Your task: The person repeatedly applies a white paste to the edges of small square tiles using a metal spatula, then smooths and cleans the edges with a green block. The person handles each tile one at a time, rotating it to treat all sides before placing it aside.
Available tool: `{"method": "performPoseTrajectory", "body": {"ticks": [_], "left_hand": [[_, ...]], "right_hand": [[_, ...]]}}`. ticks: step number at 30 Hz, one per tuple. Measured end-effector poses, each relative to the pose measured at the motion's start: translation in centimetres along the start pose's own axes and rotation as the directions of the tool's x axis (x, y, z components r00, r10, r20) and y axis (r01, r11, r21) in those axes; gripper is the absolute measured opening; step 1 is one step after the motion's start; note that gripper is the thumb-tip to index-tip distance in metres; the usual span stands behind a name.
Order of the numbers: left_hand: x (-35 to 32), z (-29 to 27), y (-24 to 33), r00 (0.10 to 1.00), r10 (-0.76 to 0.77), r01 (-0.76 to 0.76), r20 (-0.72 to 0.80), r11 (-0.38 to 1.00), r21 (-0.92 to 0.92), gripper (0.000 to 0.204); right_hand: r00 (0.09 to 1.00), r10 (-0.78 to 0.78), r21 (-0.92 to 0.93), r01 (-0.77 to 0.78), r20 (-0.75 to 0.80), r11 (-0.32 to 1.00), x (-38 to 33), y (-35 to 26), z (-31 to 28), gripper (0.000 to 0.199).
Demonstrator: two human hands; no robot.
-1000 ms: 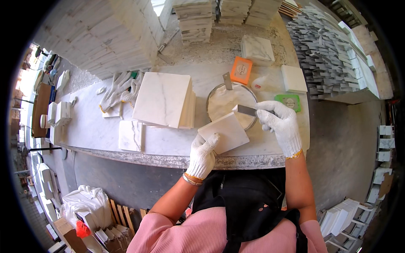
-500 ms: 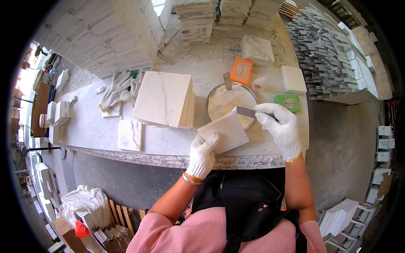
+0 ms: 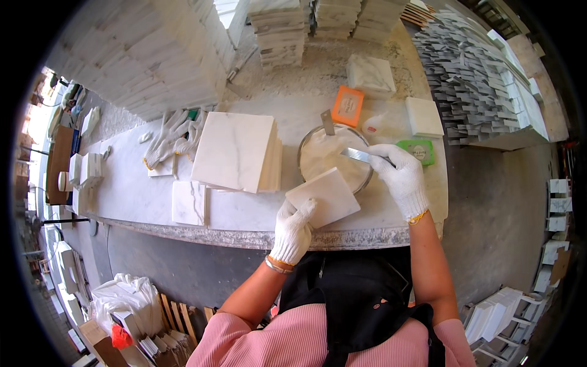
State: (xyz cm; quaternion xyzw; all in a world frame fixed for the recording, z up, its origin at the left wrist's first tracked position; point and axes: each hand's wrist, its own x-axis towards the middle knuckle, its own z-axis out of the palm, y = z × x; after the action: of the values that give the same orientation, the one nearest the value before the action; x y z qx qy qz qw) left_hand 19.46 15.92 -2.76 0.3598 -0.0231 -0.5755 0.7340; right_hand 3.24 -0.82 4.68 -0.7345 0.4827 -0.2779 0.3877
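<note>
My left hand (image 3: 293, 227), in a white glove, holds a small square white tile (image 3: 324, 196) by its near-left corner, tilted over the front of the bench. My right hand (image 3: 400, 174), also gloved, grips a thin metal spatula (image 3: 358, 155) whose blade reaches left over a round metal pan (image 3: 334, 158) filled with white paste. A second metal scraper (image 3: 328, 122) rests on the pan's far rim. The tile partly covers the pan's near edge.
A stack of large white marble tiles (image 3: 235, 150) lies left of the pan, a single small tile (image 3: 188, 202) and spare gloves (image 3: 171, 136) further left. Behind the pan are an orange box (image 3: 347, 105), a white tile (image 3: 424, 116) and a green sponge (image 3: 417, 150). Tile stacks (image 3: 281, 30) line the back.
My right hand has shifted the spatula slightly over the pan. The left hand and its tile have hardly moved.
</note>
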Motion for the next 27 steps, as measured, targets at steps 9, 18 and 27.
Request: {"method": "performPoseTrajectory", "body": {"ticks": [9, 18, 27], "left_hand": [[0.3, -1.1, -0.6, 1.0, 0.012, -0.012, 0.011, 0.998, 0.066, 0.046], [0.2, -0.8, -0.5, 1.0, 0.027, -0.027, 0.004, 0.998, 0.063, 0.046], [0.2, -0.3, -0.4, 0.999, 0.042, -0.042, -0.005, 0.996, 0.084, 0.044]], "right_hand": [[0.994, 0.055, 0.015, -0.056, 0.089, 0.998, 0.8, 0.6, 1.3, 0.018], [0.944, 0.272, 0.273, -0.316, 0.187, 0.909, -0.4, -2.6, -1.3, 0.019], [0.96, 0.214, 0.344, -0.266, 0.181, 0.9, -1.2, -3.1, -1.5, 0.019]]}}
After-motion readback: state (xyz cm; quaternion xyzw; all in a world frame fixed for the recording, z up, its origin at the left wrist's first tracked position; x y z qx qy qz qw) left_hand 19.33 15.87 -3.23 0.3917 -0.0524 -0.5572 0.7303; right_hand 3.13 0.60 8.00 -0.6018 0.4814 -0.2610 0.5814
